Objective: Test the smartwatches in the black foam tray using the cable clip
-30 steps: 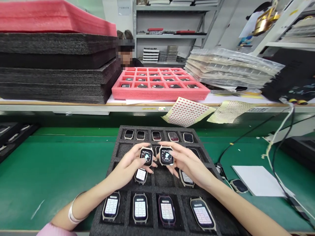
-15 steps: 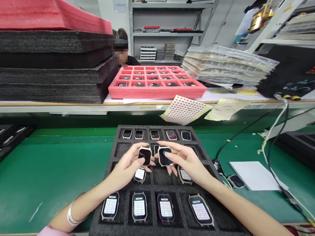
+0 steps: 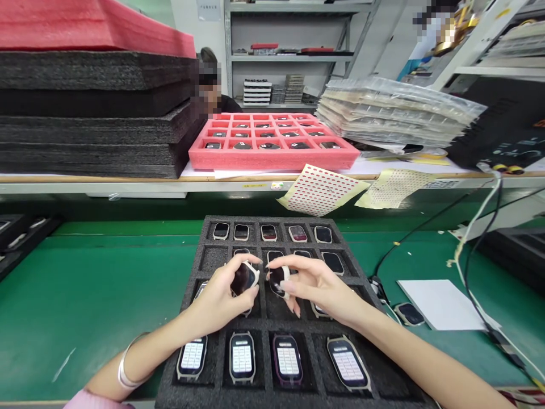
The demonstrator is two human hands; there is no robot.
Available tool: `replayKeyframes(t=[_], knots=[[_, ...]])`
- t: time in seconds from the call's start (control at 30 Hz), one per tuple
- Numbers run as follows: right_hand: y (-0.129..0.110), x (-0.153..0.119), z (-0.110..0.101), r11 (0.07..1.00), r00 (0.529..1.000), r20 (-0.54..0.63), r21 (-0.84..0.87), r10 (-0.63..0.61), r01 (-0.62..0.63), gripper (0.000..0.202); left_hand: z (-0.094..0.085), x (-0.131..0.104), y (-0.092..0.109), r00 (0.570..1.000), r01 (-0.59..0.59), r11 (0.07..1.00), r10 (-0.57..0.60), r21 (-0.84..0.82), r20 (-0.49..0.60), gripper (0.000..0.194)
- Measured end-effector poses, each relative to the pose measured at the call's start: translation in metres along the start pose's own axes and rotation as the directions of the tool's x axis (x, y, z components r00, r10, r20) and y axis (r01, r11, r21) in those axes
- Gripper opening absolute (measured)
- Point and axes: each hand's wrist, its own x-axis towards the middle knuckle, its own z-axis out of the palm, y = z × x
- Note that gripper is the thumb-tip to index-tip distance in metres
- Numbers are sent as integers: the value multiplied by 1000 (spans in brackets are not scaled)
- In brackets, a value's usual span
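Note:
My left hand (image 3: 227, 289) grips a smartwatch case (image 3: 244, 278) by its edges, its dark screen tilted to the right. In my right hand (image 3: 317, 284) is another strapless smartwatch (image 3: 278, 280), turned partly on its side between thumb and fingers. Both hands hover over the middle of a black foam tray (image 3: 261, 325). Smartwatches lie in many of its compartments. Those in the front row, such as the purple-framed watch (image 3: 288, 359), show lit white grids, while those in the back row, such as one watch (image 3: 268, 233), have dark screens. My hands hide some compartments.
A pink foam tray (image 3: 272, 161) of watches stands on the shelf behind, between stacked black foam (image 3: 85, 136) and clear plastic trays (image 3: 392, 113). Sticker sheets (image 3: 322, 190) hang off the shelf edge. Cables (image 3: 462, 267), a watch (image 3: 409, 313) and a white board (image 3: 445, 304) lie right. A person sits beyond.
Both watches have been turned in my fingers: the left one now tilts to the right, and the right one has rolled onto its side. My hands stay over the tray.

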Motion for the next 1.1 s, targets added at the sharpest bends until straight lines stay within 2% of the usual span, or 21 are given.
replayKeyframes(t=[0.1, 0.23, 0.4, 0.67, 1.1], knots=[[0, -1, 0, 1000, 1000, 22, -8, 12, -12, 41, 1, -1, 1, 1000, -14, 1000, 14, 17, -8, 44], [-1, 1, 4, 992, 999, -8, 118, -39, 40, 55, 3, 0, 1, 999, -44, 999, 44, 16, -27, 49], [-3, 2, 9, 984, 1000, -26, 175, -8, 12, 48, 5, -1, 1, 998, -42, 999, 41, -13, -52, 48], [-1, 0, 6, 988, 999, -50, 154, 14, -7, 51, 4, -3, 5, 999, -32, 998, 33, 58, -21, 41], [-1, -2, 3, 990, 1000, -28, 144, -5, 9, 52, 0, -2, 5, 999, -43, 999, 42, -6, -21, 40]])
